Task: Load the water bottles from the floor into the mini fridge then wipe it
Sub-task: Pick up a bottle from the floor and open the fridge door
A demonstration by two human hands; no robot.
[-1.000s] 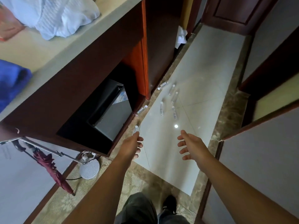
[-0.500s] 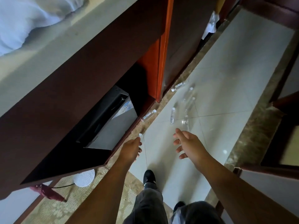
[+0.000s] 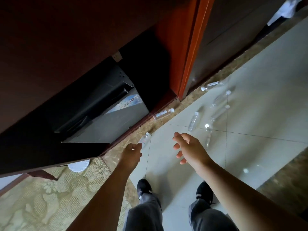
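a: which hand is sitting closer to a bottle?

b: the left hand point(image 3: 131, 154). it is hanging low over the floor, fingers curled loosely inward and gripping nothing. the nearest bottle point(image 3: 144, 139) is lying just beyond its fingertips, at about one o'clock from the knuckles, close enough that i cannot tell whether they are touching.

a: how is that bottle lying?

b: flat on the tile, long axis running from seven to one o'clock, white cap pointing away toward the mini fridge point(image 3: 106, 120). so the fingers are meeting the base end first, and a grasp looks like it is needing to come across the body.

a: and the right hand point(image 3: 188, 147)?

b: open, fingers spread and slightly bent, empty. it is hovering apart from everything; the clear bottle point(image 3: 208, 134) at its two o'clock is the closest to it.

a: farther out?

b: a labelled bottle point(image 3: 163, 112) is resting along the cabinet base by the fridge's corner, then more are scattered across the tile toward one and two o'clock. the fridge door is looking shut, so nothing is loaded yet, i am judging.
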